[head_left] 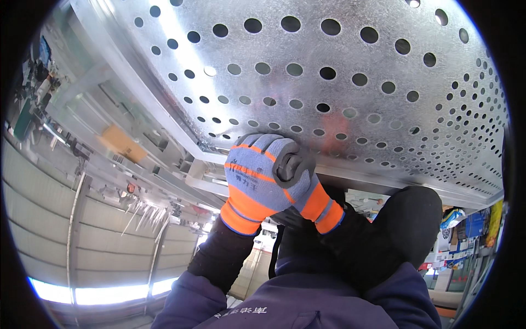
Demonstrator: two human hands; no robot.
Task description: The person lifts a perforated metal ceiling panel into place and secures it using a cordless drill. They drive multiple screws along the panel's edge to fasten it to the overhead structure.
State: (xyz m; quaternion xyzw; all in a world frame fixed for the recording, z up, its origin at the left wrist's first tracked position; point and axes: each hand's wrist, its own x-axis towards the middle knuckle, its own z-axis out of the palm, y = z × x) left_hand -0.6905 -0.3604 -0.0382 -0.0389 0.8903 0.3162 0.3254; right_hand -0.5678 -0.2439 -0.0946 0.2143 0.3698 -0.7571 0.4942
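Observation:
My left hand wears a grey-blue and orange work glove, its fingers curled closed and its back showing. Pressed up against it is my right hand, gloved alike, with its dark grey thumb side showing and its fingers mostly hidden. Both hands are together at the near edge of a large shiny metal sheet pierced with rows of round holes. Whatever lies inside the closed fingers is hidden from sight.
A metal frame rail runs along the sheet's near edge. To the left are more pale metal frames and a tan cardboard-like piece. My dark-trousered knee is close under the sheet. A blue box stands among goods at right.

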